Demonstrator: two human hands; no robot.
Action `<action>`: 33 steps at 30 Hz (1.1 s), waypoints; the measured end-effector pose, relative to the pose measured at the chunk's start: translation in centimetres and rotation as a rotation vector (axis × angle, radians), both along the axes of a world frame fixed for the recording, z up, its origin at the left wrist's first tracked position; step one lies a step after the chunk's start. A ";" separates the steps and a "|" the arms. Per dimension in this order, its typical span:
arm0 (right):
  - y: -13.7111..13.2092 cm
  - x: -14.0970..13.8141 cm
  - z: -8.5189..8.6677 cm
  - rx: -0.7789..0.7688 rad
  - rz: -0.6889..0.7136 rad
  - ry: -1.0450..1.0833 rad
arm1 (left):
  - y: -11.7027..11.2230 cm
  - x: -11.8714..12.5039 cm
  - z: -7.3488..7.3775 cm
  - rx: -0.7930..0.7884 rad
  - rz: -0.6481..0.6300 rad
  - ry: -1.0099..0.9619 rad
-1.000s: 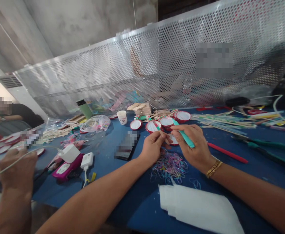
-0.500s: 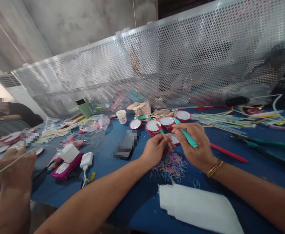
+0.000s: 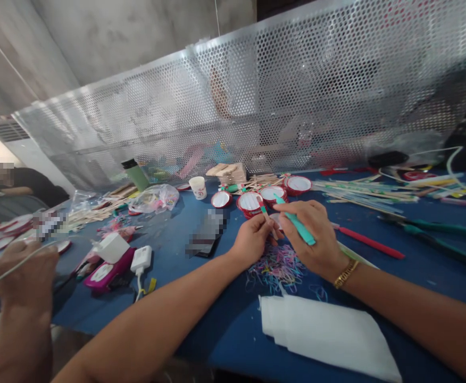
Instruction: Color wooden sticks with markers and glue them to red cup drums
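Still, little had changed: the left hand [image 3: 252,239] stayed pinched on a thin stick [image 3: 274,230], the right hand [image 3: 316,242] kept its grip clamped on the teal stick [image 3: 297,226], both drawn slightly closer above the rubber bands [image 3: 276,266] on the desk [image 3: 225,319]

A blue table [image 3: 416,266] is crowded. A white cloth [image 3: 321,335] lies at the near edge, with a heap of rubber bands [image 3: 276,266] just beyond it. Left of those lie a phone [image 3: 207,236], a charger [image 3: 142,259] and a pink case [image 3: 103,274]. Further back stand red-rimmed lids [image 3: 299,183], a cup [image 3: 198,187], a green bottle [image 3: 134,174] and a plastic bag [image 3: 157,198]. To the right lie a red stick [image 3: 366,242], pliers [image 3: 428,234] and a spread of sticks [image 3: 368,194].
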State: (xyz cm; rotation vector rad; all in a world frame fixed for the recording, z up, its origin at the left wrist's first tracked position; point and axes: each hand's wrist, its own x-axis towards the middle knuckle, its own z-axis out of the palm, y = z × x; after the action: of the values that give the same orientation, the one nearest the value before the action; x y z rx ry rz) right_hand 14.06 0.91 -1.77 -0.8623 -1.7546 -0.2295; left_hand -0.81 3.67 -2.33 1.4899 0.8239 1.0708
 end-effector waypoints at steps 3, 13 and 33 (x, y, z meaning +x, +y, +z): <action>-0.1 -0.4 -0.3 0.034 0.033 -0.079 | 0.1 -0.1 -0.2 0.003 0.026 0.016; -0.2 -0.3 -1.0 0.002 0.025 -0.088 | 0.6 -0.2 -1.3 -0.021 -0.015 0.001; 0.6 1.9 -1.7 0.059 -0.013 -0.080 | 0.7 -0.3 -1.0 0.030 -0.063 0.185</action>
State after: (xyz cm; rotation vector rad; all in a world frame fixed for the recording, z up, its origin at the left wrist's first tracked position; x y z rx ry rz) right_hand 15.96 1.51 -3.52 -0.8316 -1.8078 -0.3266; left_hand -1.14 4.36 -3.36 1.6476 0.8861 0.9118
